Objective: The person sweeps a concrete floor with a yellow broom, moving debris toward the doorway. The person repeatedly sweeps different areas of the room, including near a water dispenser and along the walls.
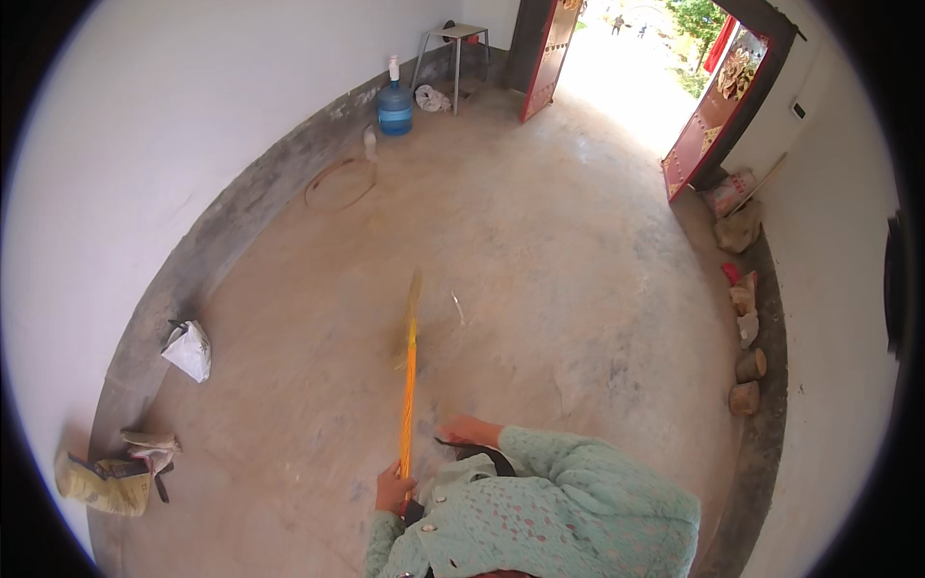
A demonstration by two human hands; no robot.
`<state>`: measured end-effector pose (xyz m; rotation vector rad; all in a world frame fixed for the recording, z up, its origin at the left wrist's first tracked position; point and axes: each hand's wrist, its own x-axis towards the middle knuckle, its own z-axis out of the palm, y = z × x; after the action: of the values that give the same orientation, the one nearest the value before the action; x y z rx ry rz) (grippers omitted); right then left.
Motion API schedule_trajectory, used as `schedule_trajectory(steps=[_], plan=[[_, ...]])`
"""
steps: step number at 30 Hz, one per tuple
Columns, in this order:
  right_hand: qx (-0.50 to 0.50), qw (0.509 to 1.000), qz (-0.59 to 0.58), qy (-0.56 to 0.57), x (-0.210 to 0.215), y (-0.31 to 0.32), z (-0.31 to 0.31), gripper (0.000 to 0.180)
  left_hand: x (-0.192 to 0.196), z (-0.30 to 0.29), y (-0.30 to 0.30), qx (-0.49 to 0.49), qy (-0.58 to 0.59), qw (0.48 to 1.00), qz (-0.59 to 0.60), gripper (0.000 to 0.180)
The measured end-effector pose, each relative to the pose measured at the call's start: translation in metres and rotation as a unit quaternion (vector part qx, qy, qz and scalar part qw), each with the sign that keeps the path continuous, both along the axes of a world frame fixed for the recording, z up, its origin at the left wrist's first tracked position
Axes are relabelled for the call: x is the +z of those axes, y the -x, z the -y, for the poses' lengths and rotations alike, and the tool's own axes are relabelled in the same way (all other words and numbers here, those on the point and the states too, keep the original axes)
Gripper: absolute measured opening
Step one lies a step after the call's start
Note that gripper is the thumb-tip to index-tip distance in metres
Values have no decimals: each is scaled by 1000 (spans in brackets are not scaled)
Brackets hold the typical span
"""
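One pole (409,385) was clasped in the left hand (393,488), the right hand (472,430) beside it, grip unclear; work seemed underway, its remainder untellable.

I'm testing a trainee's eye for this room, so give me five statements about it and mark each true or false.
1. The left hand grips an orange pole. True.
2. The right hand grips the orange pole too. False: it is apart from the pole, to its right.
3. A blue jug stands on the floor near a stool. True.
4. Both red door leaves are shut. False: they stand open, with daylight between them.
5. A white bag lies left of the pole. True.
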<state>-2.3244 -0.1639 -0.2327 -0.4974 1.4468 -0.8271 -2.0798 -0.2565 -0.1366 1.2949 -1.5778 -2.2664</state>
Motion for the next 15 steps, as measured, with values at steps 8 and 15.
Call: schedule_trajectory(steps=[8, 15], plan=[[-233, 941, 241, 39, 131, -112, 82, 46, 81, -3, 5, 9, 117, 991, 70, 63], [-146, 895, 418, 59, 98, -179, 127, 48, 118, -8, -35, 172, 174, 969, 32, 56]])
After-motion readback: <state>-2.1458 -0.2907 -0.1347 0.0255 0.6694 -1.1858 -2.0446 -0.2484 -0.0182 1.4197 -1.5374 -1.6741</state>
